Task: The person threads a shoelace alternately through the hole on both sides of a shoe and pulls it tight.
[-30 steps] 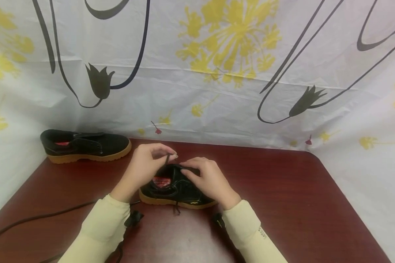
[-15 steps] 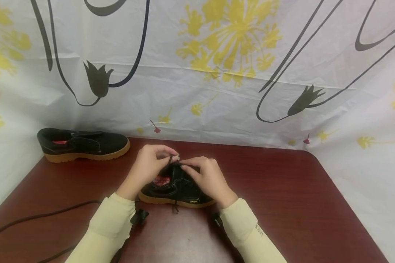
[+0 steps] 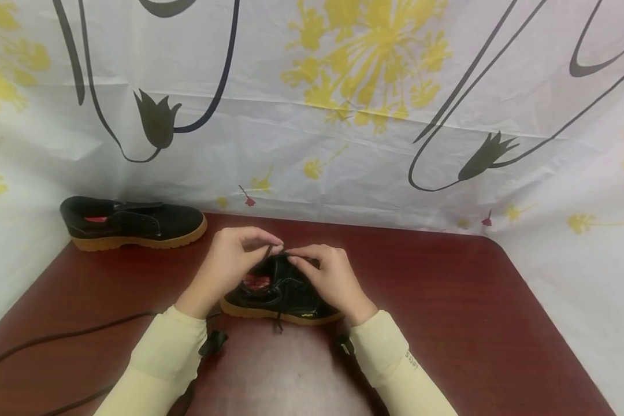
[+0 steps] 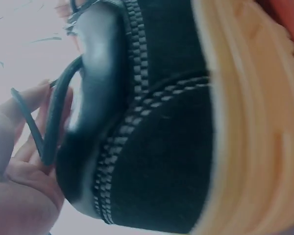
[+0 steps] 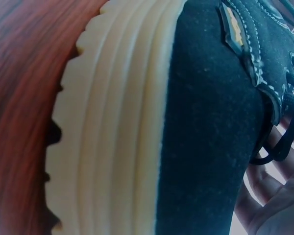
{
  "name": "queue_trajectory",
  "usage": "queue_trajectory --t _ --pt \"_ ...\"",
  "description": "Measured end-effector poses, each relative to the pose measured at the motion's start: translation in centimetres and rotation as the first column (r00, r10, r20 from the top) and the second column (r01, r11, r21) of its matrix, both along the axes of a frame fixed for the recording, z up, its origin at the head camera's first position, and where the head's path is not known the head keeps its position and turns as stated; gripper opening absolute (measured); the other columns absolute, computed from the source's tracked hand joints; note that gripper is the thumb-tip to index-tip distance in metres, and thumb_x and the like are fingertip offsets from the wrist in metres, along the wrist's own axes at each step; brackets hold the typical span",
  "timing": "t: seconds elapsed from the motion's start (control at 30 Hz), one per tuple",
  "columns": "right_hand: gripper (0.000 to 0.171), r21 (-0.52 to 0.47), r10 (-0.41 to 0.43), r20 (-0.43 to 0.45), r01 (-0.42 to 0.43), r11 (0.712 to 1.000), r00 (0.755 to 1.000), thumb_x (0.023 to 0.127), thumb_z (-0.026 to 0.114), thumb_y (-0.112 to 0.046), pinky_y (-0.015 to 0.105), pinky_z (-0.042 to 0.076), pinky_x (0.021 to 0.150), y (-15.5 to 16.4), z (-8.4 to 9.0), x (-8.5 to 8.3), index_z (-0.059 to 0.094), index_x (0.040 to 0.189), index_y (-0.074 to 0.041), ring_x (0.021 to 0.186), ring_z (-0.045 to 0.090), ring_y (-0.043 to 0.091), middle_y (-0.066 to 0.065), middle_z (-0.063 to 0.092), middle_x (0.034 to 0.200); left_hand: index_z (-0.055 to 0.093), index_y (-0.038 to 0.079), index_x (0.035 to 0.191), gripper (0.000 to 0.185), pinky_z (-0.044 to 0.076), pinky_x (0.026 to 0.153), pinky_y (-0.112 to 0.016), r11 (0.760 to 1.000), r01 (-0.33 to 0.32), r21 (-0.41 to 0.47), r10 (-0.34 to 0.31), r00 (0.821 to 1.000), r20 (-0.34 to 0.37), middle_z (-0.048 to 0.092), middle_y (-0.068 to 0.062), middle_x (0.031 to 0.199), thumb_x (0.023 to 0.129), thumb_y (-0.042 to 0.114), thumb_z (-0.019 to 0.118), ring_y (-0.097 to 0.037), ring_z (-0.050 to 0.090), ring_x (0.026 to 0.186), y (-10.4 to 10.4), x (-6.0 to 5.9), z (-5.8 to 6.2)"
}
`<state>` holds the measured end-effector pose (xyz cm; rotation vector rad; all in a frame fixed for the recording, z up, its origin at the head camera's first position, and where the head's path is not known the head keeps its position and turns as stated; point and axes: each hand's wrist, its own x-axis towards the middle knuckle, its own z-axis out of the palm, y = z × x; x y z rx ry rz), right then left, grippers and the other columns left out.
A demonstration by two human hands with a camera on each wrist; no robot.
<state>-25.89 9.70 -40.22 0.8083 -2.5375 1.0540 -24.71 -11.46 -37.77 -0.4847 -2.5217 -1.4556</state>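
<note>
A black shoe (image 3: pixel 296 297) with a tan sole and red insole stands on the table, toe to the right. My left hand (image 3: pixel 229 260) pinches the black shoelace (image 3: pixel 268 251) above the shoe's opening; in the left wrist view a bend of the shoelace (image 4: pixel 50 132) hangs beside the fingers, behind the shoe's collar (image 4: pixel 100 63). From the other side, my right hand (image 3: pixel 335 280) has thumb and forefinger together on the shoelace at the top eyelets. The right wrist view shows the laced front, with lace loops (image 5: pixel 289 132) before the right hand (image 5: pixel 274 196).
A second black shoe (image 3: pixel 135 222) with no lace visible stands at the back left. A dark cable (image 3: pixel 78 334) runs across the left of the reddish table (image 3: pixel 447 323). A patterned white sheet (image 3: pixel 343 173) encloses the back and sides.
The right thumb and forefinger have moved slightly up and in toward the left fingertips at the top eyelets. The left hand keeps its pinch on the shoelace; the shoe stays in place.
</note>
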Motion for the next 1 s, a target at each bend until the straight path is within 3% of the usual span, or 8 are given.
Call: queue_trajectory --t 0.1,0.2,0.27,0.33,0.47,0.63,0.73,1.0 --pt "0.017 -0.016 0.005 0.011 -0.005 1.000 1.000 0.096 0.071 -0.018 0.033 0.059 0.087 0.0 0.0 -0.1 0.080 0.110 -0.015 0.099 0.074 0.013 0.000 0.079 0.105 0.080 0.017 0.099 0.011 0.061 0.083 -0.034 0.997 0.001 -0.071 -0.010 0.992 -0.126 0.078 0.003 0.095 0.090 0.012 0.077 -0.010 0.074 0.088 0.0 0.4 -0.4" --pt "0.018 -0.028 0.011 0.043 -0.010 1.000 0.999 0.097 0.069 -0.019 0.033 0.058 0.089 0.0 0.0 -0.2 0.079 0.111 -0.015 0.102 0.073 0.013 0.000 0.079 0.107 0.080 0.015 0.098 0.014 0.061 0.082 -0.032 0.992 0.014 -0.124 -0.050 0.955 -0.293 0.078 0.003 0.093 0.087 0.006 0.078 -0.009 0.073 0.087 -0.1 0.5 -1.1" --pt "0.019 -0.036 0.017 0.076 -0.014 0.999 0.997 0.098 0.067 -0.020 0.034 0.058 0.091 0.0 0.1 -0.3 0.078 0.112 -0.015 0.104 0.073 0.014 0.001 0.078 0.109 0.080 0.013 0.097 0.016 0.061 0.081 -0.031 0.986 0.027 -0.162 -0.093 0.906 -0.414 0.078 0.002 0.093 0.085 0.002 0.079 -0.010 0.073 0.088 -0.1 0.3 -1.6" --pt "0.020 -0.042 0.018 0.109 -0.013 0.999 0.994 0.100 0.065 -0.021 0.035 0.058 0.092 0.0 0.2 -0.4 0.077 0.114 -0.014 0.107 0.072 0.016 0.002 0.077 0.112 0.079 0.012 0.096 0.018 0.061 0.081 -0.031 0.976 0.031 -0.214 -0.142 0.840 -0.524 0.078 0.001 0.093 0.081 0.001 0.082 -0.011 0.073 0.088 -0.1 0.1 -2.0" --pt "0.022 -0.049 0.007 0.168 0.001 0.999 0.986 0.100 0.064 -0.022 0.038 0.057 0.093 -0.1 0.3 -0.4 0.076 0.116 -0.013 0.110 0.071 0.017 0.003 0.076 0.115 0.079 0.009 0.093 0.022 0.061 0.080 -0.029 0.948 -0.021 -0.318 -0.209 0.715 -0.668 0.078 -0.001 0.092 0.074 0.002 0.087 -0.013 0.073 0.086 0.1 -0.3 -2.7" --pt "0.021 -0.060 0.008 0.197 0.004 0.998 0.980 0.101 0.064 -0.022 0.037 0.058 0.092 -0.2 0.3 -0.5 0.076 0.116 -0.014 0.110 0.070 0.016 0.002 0.076 0.115 0.078 0.008 0.093 0.025 0.061 0.077 -0.029 0.917 -0.089 -0.390 -0.258 0.613 -0.747 0.077 -0.002 0.090 0.071 0.003 0.090 -0.014 0.072 0.083 0.3 -0.6 -3.0" --pt "0.021 -0.068 0.009 0.200 0.005 0.998 0.980 0.101 0.064 -0.022 0.036 0.057 0.091 -0.2 0.2 -0.5 0.076 0.116 -0.015 0.109 0.070 0.014 0.000 0.076 0.114 0.078 0.009 0.094 0.025 0.061 0.076 -0.028 0.906 -0.099 -0.411 -0.282 0.582 -0.763 0.076 -0.001 0.089 0.072 0.005 0.089 -0.013 0.072 0.082 0.3 -0.6 -3.1" --pt "0.022 -0.059 0.011 0.223 0.003 0.998 0.975 0.101 0.062 -0.023 0.038 0.057 0.093 0.0 0.4 -0.4 0.075 0.117 -0.015 0.110 0.070 0.016 0.001 0.075 0.116 0.078 0.009 0.096 0.025 0.061 0.077 -0.028 0.902 -0.095 -0.421 -0.300 0.562 -0.771 0.076 -0.002 0.091 0.073 0.005 0.088 -0.013 0.072 0.083 0.3 -0.5 -3.1"
